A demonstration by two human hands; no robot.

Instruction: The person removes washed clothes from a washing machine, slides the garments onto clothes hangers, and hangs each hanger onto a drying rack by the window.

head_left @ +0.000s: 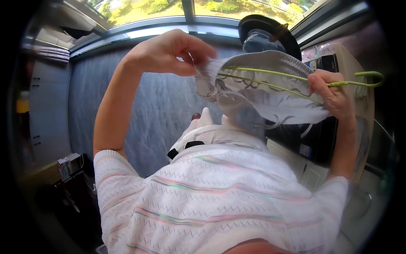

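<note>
A light grey garment (270, 103) with a gathered elastic waistband, patterned in grey, is stretched out in front of my chest. Its waist opening faces me, and a green clothes hanger (270, 74) lies across it, the far end going into the cloth on the left. My right hand (334, 91) is closed around the hanger's neck and the near edge of the waistband, while the hook points out to the right. At the garment's left end, my left hand (177, 53) is bent over with thumb and fingers pinching the bunched cloth. The fingertips there are partly blurred.
Below is a grey-blue marbled floor (127, 114). A black round appliance door (270, 36) stands open at the upper right, beside a counter (355, 63). Windows (148, 8) run along the far side. Cabinets (48, 110) stand at left, with a small box (67, 166) below them.
</note>
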